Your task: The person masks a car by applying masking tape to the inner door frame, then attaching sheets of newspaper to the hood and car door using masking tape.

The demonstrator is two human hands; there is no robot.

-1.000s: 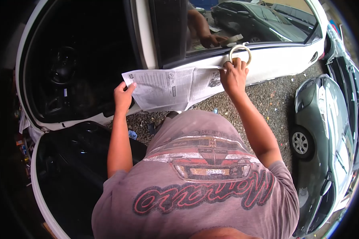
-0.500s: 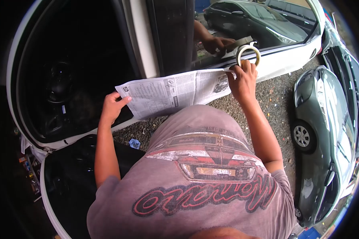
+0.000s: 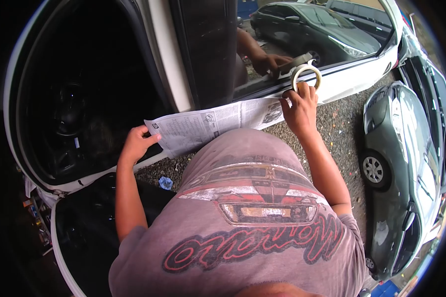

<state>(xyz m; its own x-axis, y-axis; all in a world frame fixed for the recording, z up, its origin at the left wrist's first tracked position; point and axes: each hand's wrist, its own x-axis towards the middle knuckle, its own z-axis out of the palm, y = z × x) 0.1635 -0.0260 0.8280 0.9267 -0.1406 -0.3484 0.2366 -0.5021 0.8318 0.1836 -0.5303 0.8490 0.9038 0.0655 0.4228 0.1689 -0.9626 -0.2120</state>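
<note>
A sheet of newspaper (image 3: 198, 126) stretches between my two hands, its upper edge along the base of a car's window. My left hand (image 3: 138, 145) pinches the sheet's left edge between thumb and fingers. At the other end, my right hand (image 3: 301, 106) closes around the lower side of a roll of masking tape (image 3: 295, 74) and also meets the newspaper's right corner. The roll stands close to the dark window glass (image 3: 282, 44), which reflects the hand and the roll. White door panel (image 3: 352, 79) shows beyond the roll.
To the left is a dark opening (image 3: 59, 109) of the white car. Gravel (image 3: 339, 119) covers the ground, with a crumpled blue scrap (image 3: 166, 183) on it. A dark grey-green car (image 3: 401, 123) is parked on the right.
The newspaper and both hands sit slightly lower in view at the left and right. The car's window and pillar have shifted a little left. Both hands keep their holds.
</note>
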